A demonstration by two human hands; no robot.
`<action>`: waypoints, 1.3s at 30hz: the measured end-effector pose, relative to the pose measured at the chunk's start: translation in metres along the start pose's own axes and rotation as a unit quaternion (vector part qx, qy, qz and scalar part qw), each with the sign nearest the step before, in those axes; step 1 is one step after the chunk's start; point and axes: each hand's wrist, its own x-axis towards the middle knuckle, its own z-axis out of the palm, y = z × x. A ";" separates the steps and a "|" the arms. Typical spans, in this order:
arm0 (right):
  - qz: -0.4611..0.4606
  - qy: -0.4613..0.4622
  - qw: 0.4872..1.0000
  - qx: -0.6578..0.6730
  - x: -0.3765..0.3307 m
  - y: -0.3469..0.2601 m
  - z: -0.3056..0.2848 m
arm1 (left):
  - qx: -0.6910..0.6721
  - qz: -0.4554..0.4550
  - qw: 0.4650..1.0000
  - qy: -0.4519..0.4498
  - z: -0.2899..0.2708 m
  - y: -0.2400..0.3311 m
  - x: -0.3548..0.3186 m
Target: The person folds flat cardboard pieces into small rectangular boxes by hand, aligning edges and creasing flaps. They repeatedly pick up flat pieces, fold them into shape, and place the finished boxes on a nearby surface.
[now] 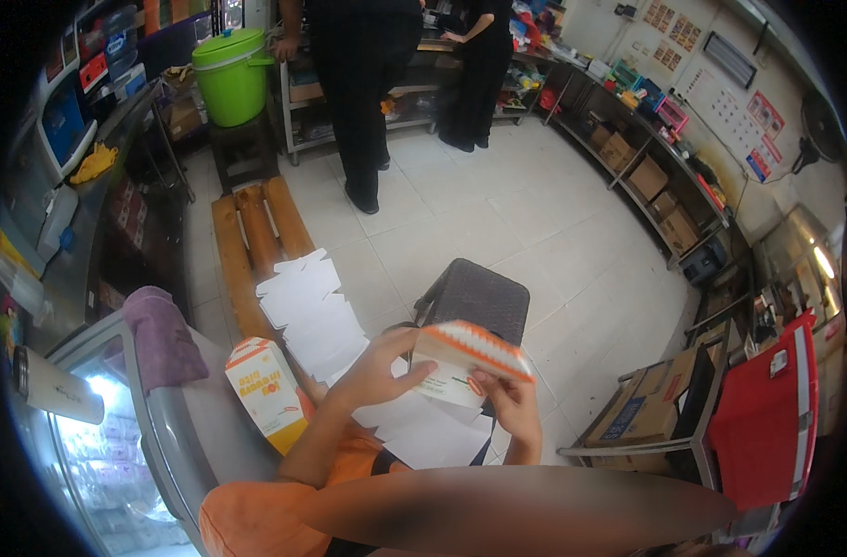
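Above my lap, both hands hold a partly folded paper food carton (456, 369), cream inside with an orange and white patterned edge. My left hand (386, 369) grips its left side, the thumb lying across the near panel. On the right, my right hand (511, 399) pinches the carton's lower right edge between thumb and fingers. Under the carton, a white flat carton blank (433, 432) lies across my lap. More white blanks (316, 311) lie overlapping on the wooden bench (230, 246). Beside my left forearm is a printed carton (267, 388) in white, orange and yellow.
A dark woven stool (474, 297) stands just ahead. At my left is a glass-front fridge (117, 464) with a purple cloth (163, 339). A green lidded bucket (230, 79) and two people stand farther off. At right are a red panel (762, 413) and a cardboard box (646, 408).
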 end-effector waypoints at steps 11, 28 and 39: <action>-0.107 0.010 0.968 -0.225 0.018 -0.018 0.012 | -0.202 -0.051 0.973 0.100 0.012 -0.014 0.004; -0.070 0.017 0.968 -0.240 0.012 -0.005 0.027 | -0.209 -0.136 0.967 0.060 -0.005 -0.007 0.001; -0.123 0.100 0.969 -0.191 0.048 0.038 0.055 | 0.020 -0.095 0.992 0.084 -0.020 0.010 -0.020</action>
